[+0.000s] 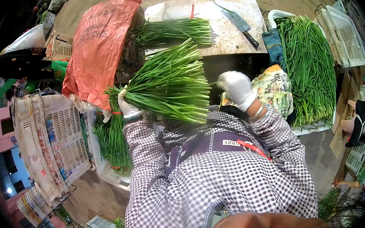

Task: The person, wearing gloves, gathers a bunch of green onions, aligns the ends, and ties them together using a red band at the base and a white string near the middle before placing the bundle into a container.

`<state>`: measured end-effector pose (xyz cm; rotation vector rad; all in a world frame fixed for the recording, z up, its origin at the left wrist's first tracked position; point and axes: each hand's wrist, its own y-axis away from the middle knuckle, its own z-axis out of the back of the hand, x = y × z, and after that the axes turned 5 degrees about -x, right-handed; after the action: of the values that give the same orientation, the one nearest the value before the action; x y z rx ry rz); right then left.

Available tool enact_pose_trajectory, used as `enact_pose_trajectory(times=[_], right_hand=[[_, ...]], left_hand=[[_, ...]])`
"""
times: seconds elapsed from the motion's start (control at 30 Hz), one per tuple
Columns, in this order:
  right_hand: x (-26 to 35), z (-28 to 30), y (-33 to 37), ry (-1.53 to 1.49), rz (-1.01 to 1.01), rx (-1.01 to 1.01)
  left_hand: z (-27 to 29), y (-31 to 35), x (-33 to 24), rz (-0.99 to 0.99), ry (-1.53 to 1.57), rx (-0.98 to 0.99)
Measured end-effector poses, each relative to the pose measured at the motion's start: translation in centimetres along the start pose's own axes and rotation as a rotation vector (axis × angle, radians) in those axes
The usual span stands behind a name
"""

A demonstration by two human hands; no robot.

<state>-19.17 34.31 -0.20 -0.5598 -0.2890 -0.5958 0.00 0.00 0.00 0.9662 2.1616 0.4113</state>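
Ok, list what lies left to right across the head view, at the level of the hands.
White crates → left hand → held chive bunch → right hand → patterned bag → chive pile → white baskets.

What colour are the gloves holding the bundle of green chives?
White, on both the left hand and right hand, seen in the head view beside the bundle of green chives.

Around the one cutting board (227, 32) lie four lots of green chives: one bunch (175, 31) on it, one bunch (169, 84) held just below it, one heap (308, 66) to its right, one batch (113, 141) lower left. One cleaver (239, 22) rests on it. One red sack (98, 43) lies to its left.
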Motion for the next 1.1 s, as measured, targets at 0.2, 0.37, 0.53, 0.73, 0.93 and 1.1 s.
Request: enact_pose_trajectory(times=[0.2,0.37,0.53,0.73,0.93,1.1], right_hand=[[-3.9,4.2,-0.4,0.171,-0.164,0.091],[5.0,2.5,-1.6,-0.365,-0.045,0.065],[2.8,0.6,-0.8,-0.224,0.101,0.004],[-9.4,2.8,1.1,0.695,-0.231,0.334],[4.7,2.4,-1.3,-0.279,0.173,-0.073],[7.0,-2.3,-1.4,-0.344,0.028,-0.081]], left_hand=[[1.3,-1.2,-0.3,0.05,-0.003,0.059],[0.2,-0.9,-1.1,0.046,-0.025,0.071],[1.6,-1.5,-1.2,0.028,0.017,0.05],[0.5,-0.4,0.1,0.044,-0.037,0.01],[1.1,-1.2,0.3,0.043,-0.035,0.01],[0.9,-0.8,-0.1,0.046,-0.013,0.035]])
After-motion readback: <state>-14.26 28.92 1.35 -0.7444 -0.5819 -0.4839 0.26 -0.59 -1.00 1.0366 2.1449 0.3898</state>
